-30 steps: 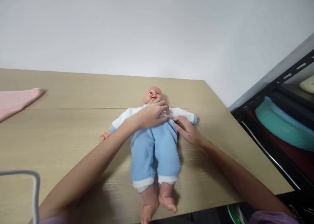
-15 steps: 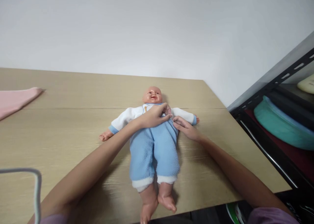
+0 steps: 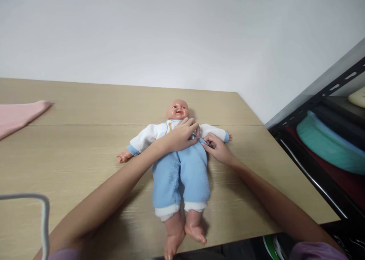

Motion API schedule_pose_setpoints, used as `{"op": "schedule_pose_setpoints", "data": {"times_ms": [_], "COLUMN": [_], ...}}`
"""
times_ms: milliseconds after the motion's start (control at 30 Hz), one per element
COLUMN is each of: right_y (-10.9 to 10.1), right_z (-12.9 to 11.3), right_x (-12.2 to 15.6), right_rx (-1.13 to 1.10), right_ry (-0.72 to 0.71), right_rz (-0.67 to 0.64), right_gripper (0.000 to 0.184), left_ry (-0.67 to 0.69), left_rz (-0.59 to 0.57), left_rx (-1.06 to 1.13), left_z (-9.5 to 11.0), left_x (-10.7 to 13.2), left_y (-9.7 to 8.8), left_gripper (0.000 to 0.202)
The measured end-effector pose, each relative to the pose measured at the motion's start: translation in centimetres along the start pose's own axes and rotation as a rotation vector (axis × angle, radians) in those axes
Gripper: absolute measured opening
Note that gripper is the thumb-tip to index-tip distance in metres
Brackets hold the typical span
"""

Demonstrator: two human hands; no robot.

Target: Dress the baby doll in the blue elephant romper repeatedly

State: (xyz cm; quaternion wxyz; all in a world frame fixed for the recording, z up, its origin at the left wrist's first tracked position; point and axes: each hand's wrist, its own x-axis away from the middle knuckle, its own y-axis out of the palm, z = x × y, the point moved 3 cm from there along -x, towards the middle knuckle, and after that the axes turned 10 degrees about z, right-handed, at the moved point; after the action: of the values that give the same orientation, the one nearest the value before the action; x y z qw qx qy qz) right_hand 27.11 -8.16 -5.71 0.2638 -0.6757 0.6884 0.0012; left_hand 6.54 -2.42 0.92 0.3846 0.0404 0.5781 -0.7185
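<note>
A baby doll (image 3: 179,110) lies on its back on the wooden table, feet towards me and arms spread. It wears a white top (image 3: 149,135) with blue cuffs and fluffy blue trousers (image 3: 168,182) with white hems. Across the doll's chest lies my left hand (image 3: 184,134), its fingers curled at the clothing on the doll's left side; what they grip is hidden. My right hand (image 3: 215,146) pinches a blue edge of the trousers at the waist, beside the left fingertips.
Pink cloth (image 3: 21,115) lies at the table's left. A grey-white bent bar (image 3: 45,222) stands at the lower left. Right of the table (image 3: 85,108), a black metal shelf (image 3: 310,176) holds a teal item (image 3: 327,146). A white wall rises behind.
My right hand has closed on the blue trouser edge and drawn it slightly to the right. My left fingers have shifted a little on the chest. The doll stays in place.
</note>
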Motion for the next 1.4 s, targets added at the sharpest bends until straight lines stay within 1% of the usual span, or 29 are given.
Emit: {"op": "schedule_pose_setpoints", "data": {"times_ms": [67, 200, 233, 300, 400, 533, 633, 733, 800, 900, 967, 1000, 1067, 1100, 1133, 1167, 1200, 1233, 1267, 1300, 1367, 1400], "right_y": [0.1, 0.7, 0.8, 0.8, 0.9, 1.1, 1.0, 0.2, -0.9, -3.5, -5.6, -6.6, -8.5, -9.2, -9.8, -10.3, -10.5, -10.6, -10.5, -10.2, -8.7, -7.7], "right_z": [0.5, 1.5, 1.6, 1.9, 2.2, 2.0, 1.2, -0.1, -1.1, -1.8, -1.4, -1.0, 0.2, 0.8, 1.4, 1.7, 1.9, 1.7, 1.3, 0.7, -1.1, -1.9], "right_x": [-0.2, -0.1, -0.1, -0.1, -0.2, -0.1, 0.3, 0.4, 0.2, -0.6, -1.3, -1.6, -2.2, -2.4, -2.6, -2.8, -2.9, -2.9, -2.9, -2.9, -2.4, -2.0], "right_rx": [-0.175, -0.531, -0.581, -0.596, -0.469, -0.241, -0.091, 0.095, 0.241, 0.470, 0.565, 0.582, 0.577, 0.566, 0.558, 0.552, 0.542, 0.523, 0.488, 0.430, 0.247, 0.137], "right_ry": [0.105, 0.338, 0.372, 0.386, 0.285, 0.091, 0.016, -0.044, -0.140, -0.340, -0.440, -0.468, -0.469, -0.444, -0.412, -0.379, -0.351, -0.332, -0.323, -0.317, -0.283, -0.248], "right_rz": [0.002, 0.024, 0.033, 0.050, 0.038, -0.005, 0.031, 0.087, 0.100, 0.094, 0.046, 0.000, -0.117, -0.169, -0.200, -0.206, -0.185, -0.133, -0.056, 0.035, 0.198, 0.251], "right_gripper": [0.038, 0.046, 0.048, 0.049, 0.045, 0.037, 0.034, 0.029, 0.025, 0.020, 0.026, 0.034, 0.056, 0.063, 0.063, 0.059, 0.052, 0.045, 0.041, 0.041, 0.055, 0.067], "left_ry": [0.000, -0.038, -0.051, -0.076, -0.099, -0.099, -0.090, -0.082, -0.063, -0.037, -0.028, -0.026, -0.030, -0.039, -0.055, -0.073, -0.091, -0.108, -0.121, -0.129, -0.132, -0.133], "left_rz": [0.000, -0.026, -0.027, -0.017, 0.013, 0.021, 0.008, -0.006, -0.008, 0.019, 0.027, 0.022, -0.005, -0.025, -0.046, -0.065, -0.082, -0.089, -0.085, -0.071, -0.015, 0.019], "left_rx": [0.008, 0.049, 0.068, 0.120, 0.197, 0.176, 0.151, 0.137, 0.109, 0.053, 0.014, -0.007, -0.053, -0.072, -0.088, -0.101, -0.112, -0.121, -0.130, -0.135, -0.130, -0.117], "left_z": [0.0, -0.1, -0.2, -0.3, -0.5, -0.4, -0.5, -0.6, -0.5, 0.0, 0.5, 0.7, 1.0, 1.0, 1.0, 0.9, 0.8, 0.7, 0.7, 0.6, 0.7, 0.7], "left_x": [0.0, 0.0, 0.0, -0.1, -0.2, -0.2, -0.1, 0.0, 0.0, -0.4, -0.9, -1.2, -1.8, -2.1, -2.3, -2.5, -2.6, -2.6, -2.6, -2.5, -2.2, -2.1], "left_y": [0.0, 0.1, 0.2, 0.2, 0.1, 0.0, 0.1, 0.3, 0.2, 0.1, 0.2, 0.3, 0.9, 1.3, 1.8, 2.2, 2.5, 2.8, 3.0, 3.0, 2.9, 2.8], "left_gripper": [0.019, 0.020, 0.021, 0.025, 0.030, 0.031, 0.028, 0.027, 0.026, 0.028, 0.032, 0.034, 0.041, 0.046, 0.051, 0.056, 0.060, 0.064, 0.069, 0.073, 0.077, 0.073]}}
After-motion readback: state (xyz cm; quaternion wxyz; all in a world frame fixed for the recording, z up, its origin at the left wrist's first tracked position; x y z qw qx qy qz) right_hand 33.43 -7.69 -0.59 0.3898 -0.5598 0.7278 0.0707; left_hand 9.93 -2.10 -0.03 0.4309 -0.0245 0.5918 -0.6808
